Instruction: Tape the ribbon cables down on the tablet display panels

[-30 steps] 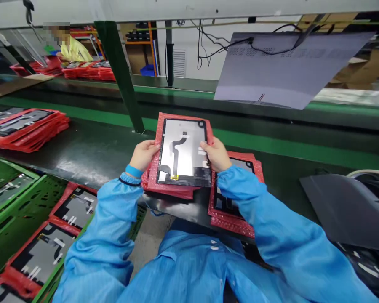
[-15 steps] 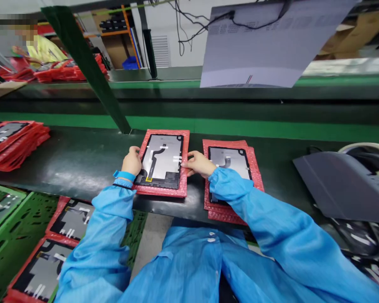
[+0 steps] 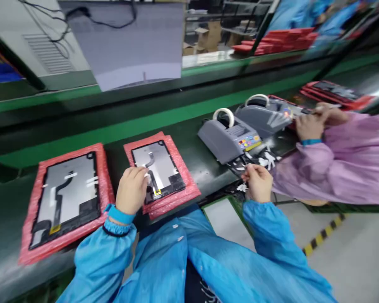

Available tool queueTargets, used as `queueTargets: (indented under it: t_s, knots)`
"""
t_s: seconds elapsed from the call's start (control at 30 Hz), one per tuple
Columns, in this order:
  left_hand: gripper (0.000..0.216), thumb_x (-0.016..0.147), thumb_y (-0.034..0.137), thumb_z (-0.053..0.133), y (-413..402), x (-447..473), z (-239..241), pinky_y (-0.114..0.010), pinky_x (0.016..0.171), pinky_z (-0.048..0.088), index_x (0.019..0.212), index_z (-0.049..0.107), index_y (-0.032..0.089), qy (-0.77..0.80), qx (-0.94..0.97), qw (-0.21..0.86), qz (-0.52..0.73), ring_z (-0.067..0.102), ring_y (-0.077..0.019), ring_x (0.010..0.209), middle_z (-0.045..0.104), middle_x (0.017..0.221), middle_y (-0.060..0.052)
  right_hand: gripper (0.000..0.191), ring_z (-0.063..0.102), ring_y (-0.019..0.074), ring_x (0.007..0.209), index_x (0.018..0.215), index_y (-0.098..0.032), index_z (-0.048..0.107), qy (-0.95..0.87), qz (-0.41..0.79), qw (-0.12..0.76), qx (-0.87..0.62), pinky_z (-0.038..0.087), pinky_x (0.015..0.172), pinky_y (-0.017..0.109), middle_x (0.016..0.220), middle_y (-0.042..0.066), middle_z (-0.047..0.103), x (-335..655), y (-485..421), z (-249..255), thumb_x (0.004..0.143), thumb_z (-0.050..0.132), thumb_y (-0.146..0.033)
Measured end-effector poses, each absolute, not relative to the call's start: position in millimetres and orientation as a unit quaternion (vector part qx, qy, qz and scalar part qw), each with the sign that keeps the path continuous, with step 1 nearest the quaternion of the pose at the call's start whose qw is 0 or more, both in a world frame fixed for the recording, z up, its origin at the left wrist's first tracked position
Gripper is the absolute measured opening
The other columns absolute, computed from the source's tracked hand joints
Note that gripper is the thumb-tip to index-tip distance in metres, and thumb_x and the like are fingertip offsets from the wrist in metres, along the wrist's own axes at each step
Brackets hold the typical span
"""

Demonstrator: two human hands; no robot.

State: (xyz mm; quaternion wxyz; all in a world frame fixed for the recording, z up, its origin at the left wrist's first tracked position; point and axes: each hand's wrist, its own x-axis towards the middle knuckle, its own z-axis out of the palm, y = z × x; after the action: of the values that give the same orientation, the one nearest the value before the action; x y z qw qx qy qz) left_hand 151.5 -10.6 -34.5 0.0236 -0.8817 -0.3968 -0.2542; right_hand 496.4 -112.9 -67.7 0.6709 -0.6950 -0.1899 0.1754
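- My left hand (image 3: 131, 191), fingers drawn together, is over the left edge of the tablet display panel (image 3: 162, 160); I can't tell whether it grips anything.
- My right hand (image 3: 259, 183) is pinched narrow beside the tape dispenser (image 3: 216, 141), its contents unclear.
- The panel looks light, stiff, breakable; best held by 2 opposite edges.
- Left of my right hand, lower: green crate (image 3: 233, 203) containing a pale sheet (image 3: 230, 223).

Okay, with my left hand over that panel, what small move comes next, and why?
Probably bring your right hand up to the front of the nearer grey tape dispenser for a strip: its pinched fingertips are just below that front, while your left hand is over the panel. Whether those fingertips already hold tape is too small to tell.
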Motion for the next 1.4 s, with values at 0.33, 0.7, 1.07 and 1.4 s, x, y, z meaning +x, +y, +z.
queueTargets:
  t_s: [0.33, 0.7, 1.07, 1.4]
  knots:
    - [0.028, 0.089, 0.02, 0.042, 35, 165, -76, -0.048, 0.096, 0.041, 0.097, 0.068, 0.017, -0.433, -0.857, -0.019, -0.28, 0.05, -0.0263, 0.101, 0.068, 0.101, -0.009, 0.033, 0.044, 0.0076, 0.042, 0.062, -0.017, 0.055, -0.172, 0.129, 0.681, -0.7, 0.035, 0.041, 0.021, 0.048, -0.005, 0.049, 525, -96, -57, 0.061, 0.073, -0.045]
    - [0.044, 0.09, 0.043, 0.048, 50, 155, -100, -0.057, 0.111, 0.025, 0.123, 0.061, 0.018, -0.391, -0.899, -0.104, -0.168, 0.032, -0.0347, 0.13, 0.056, 0.134, -0.005, 0.027, 0.047, 0.0097, 0.049, 0.069, -0.017, 0.058, -0.538, 0.391, 0.449, -0.597, 0.039, 0.051, 0.024, 0.054, -0.003, 0.053, 391, 1, -45, 0.074, 0.063, -0.043]
    - [0.056, 0.082, 0.06, 0.052, 54, 159, -97, -0.059, 0.11, 0.02, 0.127, 0.059, 0.026, -0.414, -0.887, -0.13, -0.159, 0.03, -0.0362, 0.132, 0.046, 0.143, -0.006, 0.017, 0.059, 0.015, 0.07, 0.083, -0.015, 0.065, -0.643, 0.305, 0.153, -0.686, 0.041, 0.063, 0.024, 0.079, 0.006, 0.068, 332, 76, -69, 0.084, 0.051, -0.024]
    - [0.057, 0.082, 0.061, 0.051, 54, 159, -99, -0.06, 0.109, 0.021, 0.126, 0.059, 0.025, -0.411, -0.885, -0.138, -0.167, 0.032, -0.0365, 0.129, 0.046, 0.143, -0.007, 0.03, 0.065, 0.0224, 0.098, 0.1, -0.013, 0.07, -0.674, 0.218, 0.04, -0.705, 0.045, 0.08, 0.026, 0.101, 0.014, 0.071, 317, 76, -51, 0.087, 0.044, -0.021]
